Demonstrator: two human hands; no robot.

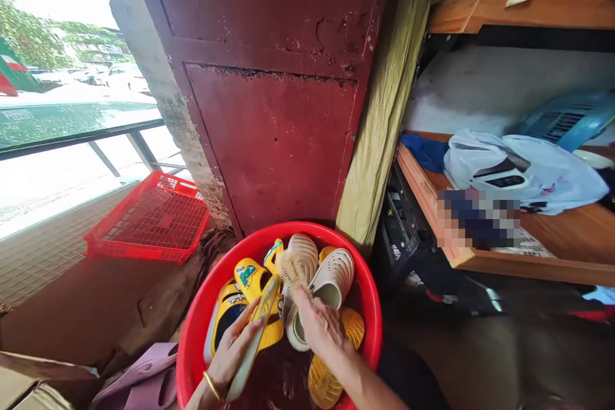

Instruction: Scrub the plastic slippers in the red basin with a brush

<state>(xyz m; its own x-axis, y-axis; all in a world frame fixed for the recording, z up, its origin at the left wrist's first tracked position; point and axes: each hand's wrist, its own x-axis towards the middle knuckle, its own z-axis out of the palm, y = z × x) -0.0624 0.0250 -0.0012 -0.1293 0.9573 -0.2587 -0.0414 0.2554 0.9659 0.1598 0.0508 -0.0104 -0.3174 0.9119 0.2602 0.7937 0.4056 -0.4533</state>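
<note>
My left hand (pixel 231 347), with a gold bangle at the wrist, grips a yellow slipper (pixel 248 362) turned on edge, its pale sole rim facing me. In my right hand (pixel 321 323) is a scrubbing brush (pixel 291 269) with pale bristles, blurred and close to the slipper's toe end. Both hands work over a red tub (pixel 377 314) holding dark water. Around them in the tub lie a pair of beige clogs (pixel 337 270), a yellow slipper with a green cartoon patch (pixel 246 274) and several other yellow slippers (pixel 323 383).
Left of the tub sit a red plastic crate (pixel 144 246) and lilac slippers (pixel 144 368). A dark red door (pixel 273 141) stands behind it. On the right, a wooden shelf (pixel 523 266) carries a white plastic bag (pixel 542 166) and a blue plastic item (pixel 571 116).
</note>
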